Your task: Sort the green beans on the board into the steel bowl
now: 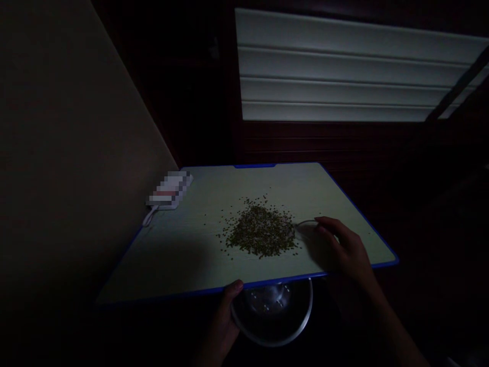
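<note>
A heap of small greenish grains (260,232) lies on a pale board with a blue rim (171,298). My right hand (342,247) rests on the board just right of the heap, fingers curled, beside a thin pale curved thing (305,223) that I cannot make out. My left hand (225,318) grips the rim of a metal bowl (273,311) held under the board's near edge; a few grains lie in the bowl.
A small white device with a cable (168,196) sits at the board's far left corner. A beige wall (64,142) runs along the left. White slatted panels (344,66) are behind. The surroundings are very dark.
</note>
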A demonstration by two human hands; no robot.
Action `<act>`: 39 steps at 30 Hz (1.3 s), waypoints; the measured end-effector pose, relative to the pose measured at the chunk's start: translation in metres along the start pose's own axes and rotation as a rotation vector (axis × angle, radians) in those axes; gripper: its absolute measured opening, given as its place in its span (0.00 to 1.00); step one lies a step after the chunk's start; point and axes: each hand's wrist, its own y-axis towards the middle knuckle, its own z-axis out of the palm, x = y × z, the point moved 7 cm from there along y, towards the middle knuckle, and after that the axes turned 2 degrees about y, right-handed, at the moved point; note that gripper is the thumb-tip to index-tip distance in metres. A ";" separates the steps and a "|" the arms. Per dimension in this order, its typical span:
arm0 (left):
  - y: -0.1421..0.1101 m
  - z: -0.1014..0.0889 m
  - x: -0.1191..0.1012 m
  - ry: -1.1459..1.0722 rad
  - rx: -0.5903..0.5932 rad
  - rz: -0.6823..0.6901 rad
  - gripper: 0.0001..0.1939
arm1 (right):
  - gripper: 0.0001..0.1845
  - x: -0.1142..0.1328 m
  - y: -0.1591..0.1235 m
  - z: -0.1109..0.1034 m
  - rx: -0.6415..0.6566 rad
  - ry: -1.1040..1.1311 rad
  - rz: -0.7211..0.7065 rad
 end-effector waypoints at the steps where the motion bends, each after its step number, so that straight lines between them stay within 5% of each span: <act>1: 0.000 0.000 0.000 -0.009 0.014 0.003 0.05 | 0.13 -0.004 0.002 -0.003 -0.004 -0.005 0.018; 14: 0.000 0.001 0.001 -0.050 0.021 0.010 0.06 | 0.11 -0.021 -0.005 -0.006 0.010 -0.024 0.154; 27: 0.003 -0.004 0.002 -0.073 0.014 0.044 0.09 | 0.11 -0.007 -0.011 0.009 0.239 -0.042 0.043; 35: 0.000 -0.004 0.001 -0.067 0.005 0.042 0.15 | 0.11 -0.015 -0.011 0.003 0.151 -0.011 0.108; 39: 0.000 -0.002 0.001 -0.068 0.012 0.018 0.11 | 0.10 -0.011 -0.011 0.006 0.212 -0.017 0.080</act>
